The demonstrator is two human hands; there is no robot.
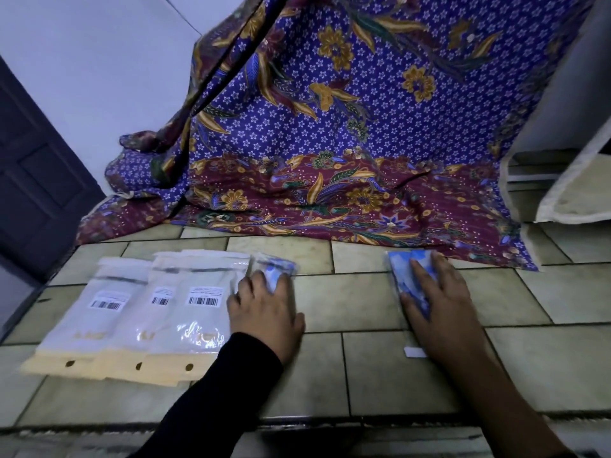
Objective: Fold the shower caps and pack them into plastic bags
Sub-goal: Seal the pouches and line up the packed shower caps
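Note:
Two folded blue-and-white shower caps lie on the tiled counter. My left hand point(267, 312), in a black sleeve, rests flat on the left cap point(276, 271), which looks wrapped in clear plastic. My right hand point(439, 309) presses flat on the right cap point(401, 276), fingers spread over it. Three plastic bags point(132, 312) with barcode labels and cream header cards lie overlapping at the left, just beside my left hand.
A purple and maroon batik cloth point(330, 143) hangs at the back and drapes onto the counter point(363, 375). A small white strip point(415, 352) lies by my right wrist. A dark door point(29, 166) stands at the left; the counter's front edge is close to me.

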